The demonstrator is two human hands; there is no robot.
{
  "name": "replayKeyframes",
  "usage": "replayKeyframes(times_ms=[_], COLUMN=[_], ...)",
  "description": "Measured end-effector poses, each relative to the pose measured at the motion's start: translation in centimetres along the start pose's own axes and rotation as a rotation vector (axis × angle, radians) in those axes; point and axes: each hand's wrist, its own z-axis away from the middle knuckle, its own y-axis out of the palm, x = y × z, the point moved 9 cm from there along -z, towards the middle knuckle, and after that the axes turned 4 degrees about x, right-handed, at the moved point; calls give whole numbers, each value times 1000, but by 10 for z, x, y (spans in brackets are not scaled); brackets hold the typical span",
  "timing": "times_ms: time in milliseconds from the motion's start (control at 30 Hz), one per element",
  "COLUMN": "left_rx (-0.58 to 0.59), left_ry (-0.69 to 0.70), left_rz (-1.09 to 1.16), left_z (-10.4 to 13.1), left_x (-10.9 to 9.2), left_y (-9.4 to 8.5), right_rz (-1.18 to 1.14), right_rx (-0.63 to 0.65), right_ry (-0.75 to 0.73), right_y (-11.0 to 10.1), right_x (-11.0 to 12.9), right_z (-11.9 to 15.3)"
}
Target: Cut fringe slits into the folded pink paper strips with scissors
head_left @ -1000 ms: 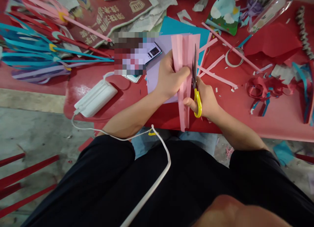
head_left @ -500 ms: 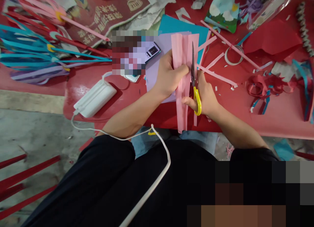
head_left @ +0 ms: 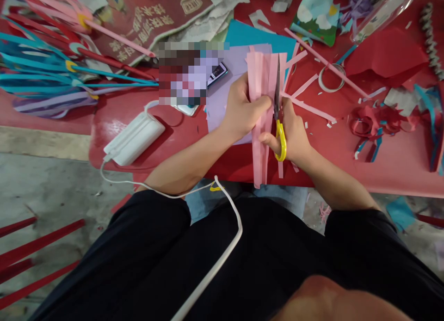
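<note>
My left hand (head_left: pixel 244 108) is closed on a folded sheet of pink paper (head_left: pixel 258 145), thumb on top, holding it upright over the front of the red table (head_left: pixel 347 168). Yellow-handled scissors (head_left: pixel 281 138) are gripped in my right hand (head_left: pixel 294 133), their dark blades along the right side of the pink paper. A narrow pink strip hangs below the scissors. Beneath my left hand lie lilac paper sheets (head_left: pixel 217 120), with blue paper (head_left: pixel 260 34) behind them.
On the left are a white power bank (head_left: pixel 135 138) with a cable and paper tassels on sticks (head_left: pixel 38 64). A phone (head_left: pixel 217 76) lies left of the paper. Rightward are a tape roll (head_left: pixel 331 77), pink strips (head_left: pixel 310 107), red paper (head_left: pixel 385 57) and red scraps (head_left: pixel 378 120).
Both hands, with the pink paper and scissors, have shifted slightly to the right. The scissor blades look closer together than before.
</note>
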Motion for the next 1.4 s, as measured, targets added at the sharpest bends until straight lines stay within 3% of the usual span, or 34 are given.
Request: replayKeyframes(times_ms=[267, 833, 1033, 1200, 1400], left_rx=[24, 77, 27, 78, 74], left_ry=[-30, 143, 89, 154, 43], left_rz=[3, 24, 4, 38, -35], left_z=[4, 0, -4, -1, -2], left_x=[-1, -5, 5, -5, 2], left_y=[7, 8, 5, 9, 5], right_rz=[20, 19, 3, -1, 5], right_rx=[-31, -78, -76, -99, -120], right_ry=[-5, 12, 19, 16, 7], right_y=[-1, -7, -6, -7, -9], right_x=[-8, -7, -4, -5, -11], right_z=[1, -1, -2, -3, -7])
